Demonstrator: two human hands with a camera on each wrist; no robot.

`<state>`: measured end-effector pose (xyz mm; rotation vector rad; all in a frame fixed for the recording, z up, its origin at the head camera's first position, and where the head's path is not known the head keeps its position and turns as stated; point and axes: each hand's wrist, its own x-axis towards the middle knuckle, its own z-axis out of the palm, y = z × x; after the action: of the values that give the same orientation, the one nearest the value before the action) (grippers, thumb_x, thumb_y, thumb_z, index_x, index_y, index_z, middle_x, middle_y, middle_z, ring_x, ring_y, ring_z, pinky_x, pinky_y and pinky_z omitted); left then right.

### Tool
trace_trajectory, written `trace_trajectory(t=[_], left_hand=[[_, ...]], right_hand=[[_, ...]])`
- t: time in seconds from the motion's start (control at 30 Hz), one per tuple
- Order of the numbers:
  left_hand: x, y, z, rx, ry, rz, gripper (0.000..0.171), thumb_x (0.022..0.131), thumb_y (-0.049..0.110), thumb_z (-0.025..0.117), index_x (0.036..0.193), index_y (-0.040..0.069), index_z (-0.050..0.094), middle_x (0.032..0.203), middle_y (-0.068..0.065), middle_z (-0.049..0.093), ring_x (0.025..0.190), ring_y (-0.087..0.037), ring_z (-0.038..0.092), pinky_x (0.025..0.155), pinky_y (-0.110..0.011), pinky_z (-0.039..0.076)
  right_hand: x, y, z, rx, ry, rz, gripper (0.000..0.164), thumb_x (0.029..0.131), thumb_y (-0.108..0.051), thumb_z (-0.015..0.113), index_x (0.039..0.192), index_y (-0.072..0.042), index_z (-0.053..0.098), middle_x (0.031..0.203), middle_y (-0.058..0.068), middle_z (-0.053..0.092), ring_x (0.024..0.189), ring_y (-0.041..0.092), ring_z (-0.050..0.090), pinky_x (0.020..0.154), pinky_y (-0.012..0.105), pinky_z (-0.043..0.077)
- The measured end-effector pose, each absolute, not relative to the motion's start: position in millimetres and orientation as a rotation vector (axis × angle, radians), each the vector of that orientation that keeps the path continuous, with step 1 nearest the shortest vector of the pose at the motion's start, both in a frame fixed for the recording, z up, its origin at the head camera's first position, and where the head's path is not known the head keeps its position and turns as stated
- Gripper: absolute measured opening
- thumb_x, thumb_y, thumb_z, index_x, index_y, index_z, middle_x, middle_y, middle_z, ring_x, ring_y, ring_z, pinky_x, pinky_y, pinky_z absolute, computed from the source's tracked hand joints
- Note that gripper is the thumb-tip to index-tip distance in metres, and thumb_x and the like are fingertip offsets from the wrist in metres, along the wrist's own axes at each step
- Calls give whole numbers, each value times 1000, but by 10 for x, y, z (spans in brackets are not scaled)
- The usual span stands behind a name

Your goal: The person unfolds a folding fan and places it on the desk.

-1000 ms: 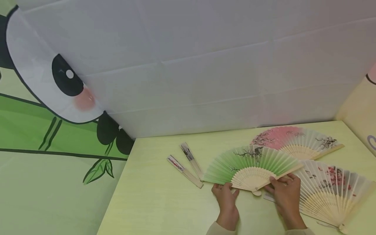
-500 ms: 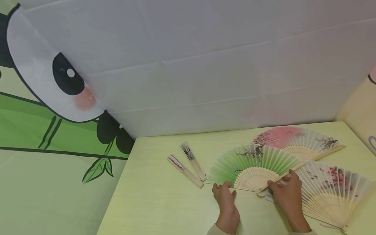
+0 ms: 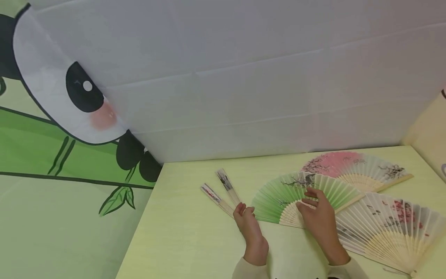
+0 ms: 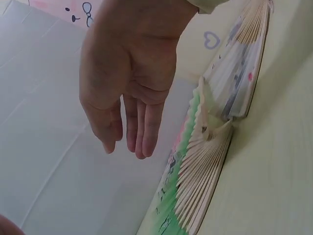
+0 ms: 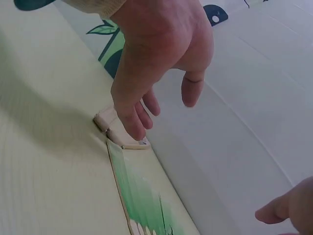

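The spread green fan (image 3: 270, 195) lies on the table, and my right hand (image 3: 318, 219) hovers over its pale ribs, fingers loosely bent and holding nothing. In the left wrist view this right hand (image 4: 132, 63) hangs with its fingers apart from the fan. My left hand (image 3: 252, 230) is just left of the green fan, its fingertips overlapping the lower ends of two folded fans, one with a red print (image 3: 211, 193), the other with a dark print (image 3: 225, 180). From the right wrist view, the left hand (image 5: 161, 54) shows relaxed fingers over the folded fans' ends.
A spread pink-and-white fan (image 3: 334, 162) lies behind the green one. At right a white fan with red flowers (image 3: 386, 217) is spread, close against the green fan. A pale cloth wall (image 3: 237, 97) rises at the table's (image 3: 174, 232) back edge.
My right hand has let go of the green fan's guard stick and risen left over its ribs. My left hand has left the fan's left edge and moved up-left to the folded fans.
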<state>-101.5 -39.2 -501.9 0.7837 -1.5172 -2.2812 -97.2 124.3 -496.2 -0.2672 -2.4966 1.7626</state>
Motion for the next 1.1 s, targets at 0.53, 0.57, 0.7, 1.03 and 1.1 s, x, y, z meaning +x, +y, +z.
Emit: trace_trajectory(t=[0.53, 0.57, 0.7, 1.03, 1.1], left_hand=[[-1237, -835, -5065, 841, -1441, -2136, 54, 96, 2, 47, 147, -12, 38, 151, -29, 40, 139, -41, 41, 117, -52, 37], [-1247, -858, -5070, 840, -1433, -2133, 53, 96, 1, 47, 146, -13, 38, 150, -29, 40, 140, -41, 40, 120, -53, 34], [-1269, -934, -5090, 857, -1425, -2111, 53, 95, 1, 46, 146, -13, 38, 150, -29, 40, 141, -41, 39, 121, -53, 32], [-1339, -1012, -5124, 861, -1405, -2099, 55, 98, 0, 44, 150, -13, 36, 153, -30, 38, 144, -44, 38, 122, -54, 32], [-1365, -1022, -5130, 832, -1412, -2091, 55, 98, -4, 42, 151, -13, 35, 154, -31, 36, 146, -46, 36, 122, -55, 32]], right_hand=[[-1338, 575, -4962, 65, -2448, 1859, 50, 100, 0, 68, 147, 4, 50, 140, 28, 58, 128, 45, 62, 100, 53, 58], [-1358, 534, -4968, 72, -2451, 1862, 50, 100, -1, 68, 146, 3, 51, 140, 27, 59, 128, 45, 63, 99, 53, 59], [-1434, 368, -4996, 97, -2454, 1868, 48, 98, -1, 70, 144, 3, 54, 137, 26, 61, 126, 44, 64, 97, 54, 59], [-1601, -23, -5128, 210, -2466, 1798, 42, 92, 5, 74, 132, 7, 60, 127, 28, 66, 115, 46, 69, 93, 53, 61], [-1640, -88, -5153, 240, -2476, 1783, 42, 91, 6, 75, 131, 7, 61, 125, 29, 67, 113, 46, 70, 92, 54, 61]])
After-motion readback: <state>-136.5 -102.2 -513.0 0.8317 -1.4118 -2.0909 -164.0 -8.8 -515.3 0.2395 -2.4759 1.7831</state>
